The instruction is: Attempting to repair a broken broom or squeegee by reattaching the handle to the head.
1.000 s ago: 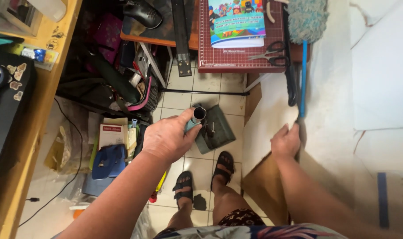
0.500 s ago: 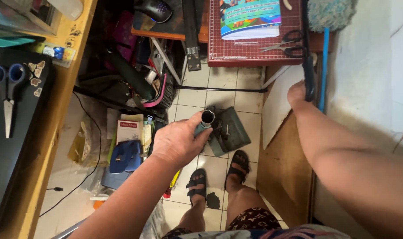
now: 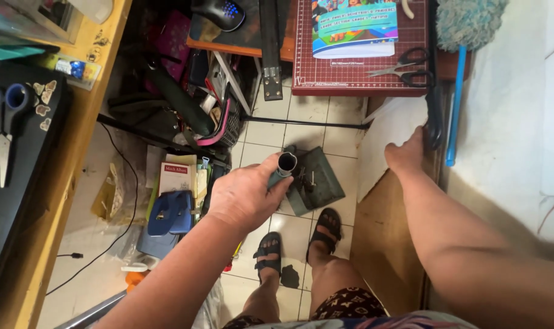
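My left hand (image 3: 245, 196) is closed around a dark grey tube (image 3: 284, 166) whose open end faces up, held over the tiled floor. My right hand (image 3: 406, 153) reaches forward and touches a black cord or strap (image 3: 434, 116) that hangs beside a white sheet (image 3: 389, 140) leaning at the edge of a brown board (image 3: 383, 234). A blue-handled duster (image 3: 456, 91) stands just right of that hand. Below the tube a dark green flat case (image 3: 318, 181) lies on the floor, and my sandalled feet (image 3: 298, 244) show beneath it.
A dark red cutting mat (image 3: 356, 73) at the top carries a colourful booklet (image 3: 353, 27) and black scissors (image 3: 405, 67). A wooden desk edge (image 3: 76, 146) runs down the left with blue scissors (image 3: 6, 131). Cluttered bags, a wire basket (image 3: 228, 122), books and a blue hole punch (image 3: 170, 213) crowd the floor.
My right hand has moved up and forward from the board's edge to the black cord by the white sheet. The left hand keeps holding the tube; the view shifted slightly.
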